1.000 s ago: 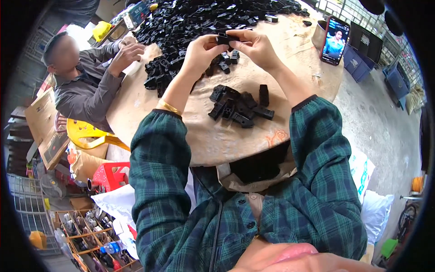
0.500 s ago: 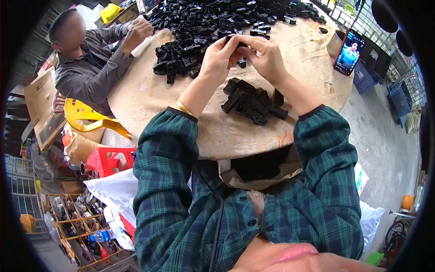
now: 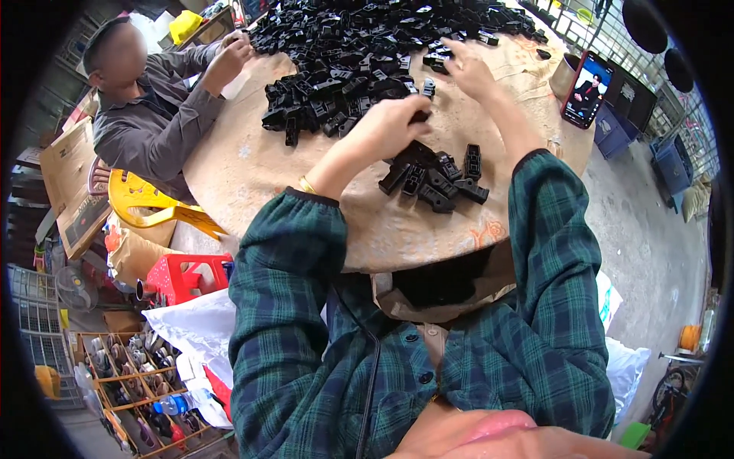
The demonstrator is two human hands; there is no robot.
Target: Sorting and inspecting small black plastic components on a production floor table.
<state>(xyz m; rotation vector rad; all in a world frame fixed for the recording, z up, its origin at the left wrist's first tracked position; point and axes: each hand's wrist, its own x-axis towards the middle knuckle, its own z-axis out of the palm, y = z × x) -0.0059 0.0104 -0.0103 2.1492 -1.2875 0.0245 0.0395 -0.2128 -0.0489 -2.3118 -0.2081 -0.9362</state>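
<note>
My left hand [image 3: 388, 128] is closed on a small black plastic part [image 3: 419, 115], held just above the table; its fingers hide most of the part. Farther out and to the right, my right hand [image 3: 469, 73] has its fingers apart, beside a few loose black parts [image 3: 436, 61] at the edge of the large heap. That heap of black plastic parts [image 3: 344, 50] spreads over the far side of the table. A smaller pile of similar parts [image 3: 437, 183] lies nearer me, below my hands.
A cloth covers the round table [image 3: 260, 218]. A phone [image 3: 586, 90] stands upright at the right edge, by a beige cup-like container [image 3: 565, 76]. At the left sits a co-worker [image 3: 153, 107], hands raised together. An open carton [image 3: 386, 294] is at my lap; a red stool [image 3: 180, 277] stands left.
My hands have parted. The right has moved outward toward the heap's edge and opened; the left has come nearer, over the small pile. The phone's picture differs.
</note>
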